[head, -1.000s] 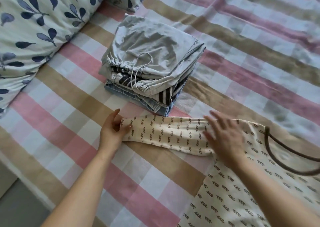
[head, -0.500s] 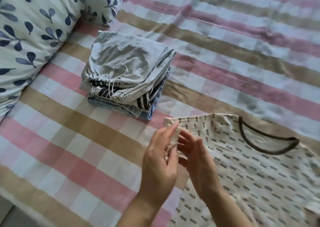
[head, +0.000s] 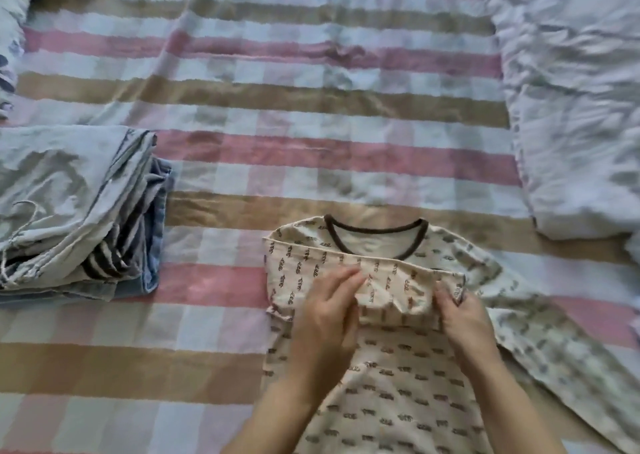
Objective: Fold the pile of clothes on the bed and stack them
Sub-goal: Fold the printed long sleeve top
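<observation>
A cream long-sleeved shirt (head: 398, 377) with small dark prints and a brown collar lies flat on the bed in front of me, collar away from me. Its left sleeve is folded across the chest. My left hand (head: 329, 311) presses on the middle of that folded sleeve. My right hand (head: 464, 318) pinches the sleeve's cuff end at the right. The shirt's other sleeve (head: 561, 356) trails out to the lower right. At the left edge sits a stack of folded clothes (head: 79, 211) with a grey drawstring garment on top.
The striped pink, tan and white bedsheet (head: 311, 114) covers the bed. A rumpled white duvet (head: 571, 100) lies at the right. A leaf-print pillow (head: 8, 38) shows at the upper left edge.
The view has swung right, so the stack now sits at the left edge. The left sleeve, first stretched out leftward, now lies folded across the chest, and both hands moved onto it.
</observation>
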Action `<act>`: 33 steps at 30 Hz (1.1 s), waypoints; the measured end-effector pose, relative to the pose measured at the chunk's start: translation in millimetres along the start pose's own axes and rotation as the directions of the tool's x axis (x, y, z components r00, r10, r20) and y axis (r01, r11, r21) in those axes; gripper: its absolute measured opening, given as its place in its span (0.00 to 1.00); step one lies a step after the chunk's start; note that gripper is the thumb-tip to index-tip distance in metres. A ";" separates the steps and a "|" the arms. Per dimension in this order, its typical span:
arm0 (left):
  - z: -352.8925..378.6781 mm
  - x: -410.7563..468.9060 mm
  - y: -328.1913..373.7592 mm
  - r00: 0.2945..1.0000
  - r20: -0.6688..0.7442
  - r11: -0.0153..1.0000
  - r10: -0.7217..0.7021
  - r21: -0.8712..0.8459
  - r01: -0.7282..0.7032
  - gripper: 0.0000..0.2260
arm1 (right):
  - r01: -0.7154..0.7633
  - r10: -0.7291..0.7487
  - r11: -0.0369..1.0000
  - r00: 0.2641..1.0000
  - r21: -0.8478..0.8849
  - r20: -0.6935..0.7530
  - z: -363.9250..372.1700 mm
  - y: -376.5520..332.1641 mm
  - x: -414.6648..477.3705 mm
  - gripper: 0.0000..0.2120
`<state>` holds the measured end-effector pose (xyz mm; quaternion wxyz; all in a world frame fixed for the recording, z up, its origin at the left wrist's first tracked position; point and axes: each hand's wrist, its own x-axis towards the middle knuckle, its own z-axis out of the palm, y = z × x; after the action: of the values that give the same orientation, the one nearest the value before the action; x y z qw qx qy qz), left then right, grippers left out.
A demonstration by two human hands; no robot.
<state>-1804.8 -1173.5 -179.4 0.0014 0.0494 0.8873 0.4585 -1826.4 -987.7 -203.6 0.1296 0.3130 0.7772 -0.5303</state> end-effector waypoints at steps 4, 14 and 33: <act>14.9 16.7 -47.4 0.992 0.029 0.913 -0.125 0.395 0.103 0.19 | 0.286 -0.334 0.907 0.935 -0.310 -0.115 -2.2 24.0 18.8 0.09; 7.1 19.1 -103.7 0.929 0.064 0.678 -0.363 0.702 0.217 0.32 | 0.367 -0.446 0.418 0.880 -0.831 0.164 26.1 56.0 11.4 0.29; 222.8 -14.8 128.0 0.867 0.388 0.919 0.313 0.106 -0.380 0.10 | -0.017 -0.324 0.901 0.640 -0.434 -0.697 -187.2 153.7 -30.1 0.12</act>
<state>-1768.4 -920.1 -205.0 0.0784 0.2923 0.8855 0.3526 -1682.9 -791.5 -226.1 -0.1903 0.4021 0.8753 -0.1895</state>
